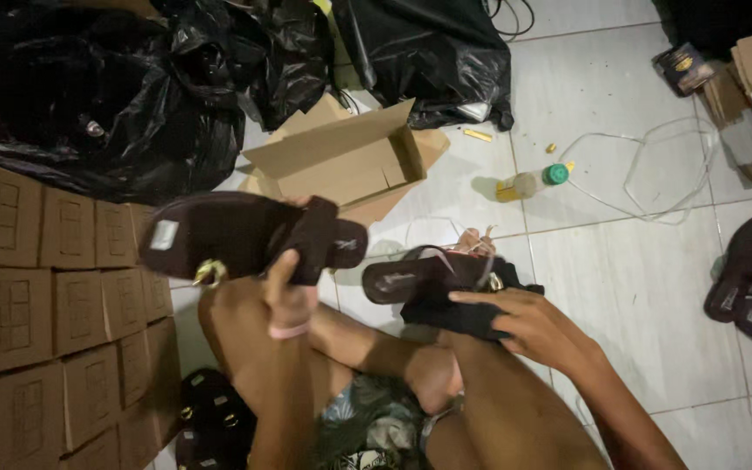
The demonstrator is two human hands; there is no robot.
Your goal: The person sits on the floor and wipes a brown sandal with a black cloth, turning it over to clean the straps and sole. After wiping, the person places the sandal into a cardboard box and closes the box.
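Head cam: L hand (287, 296) grip closed on brown sandal (245, 237); R hand (515, 318) grip clamps second sandal (428, 278).

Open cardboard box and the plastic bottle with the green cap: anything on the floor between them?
Head view: only bare white tile lies between the open cardboard box and the plastic bottle. A small yellow piece lies just above that stretch.
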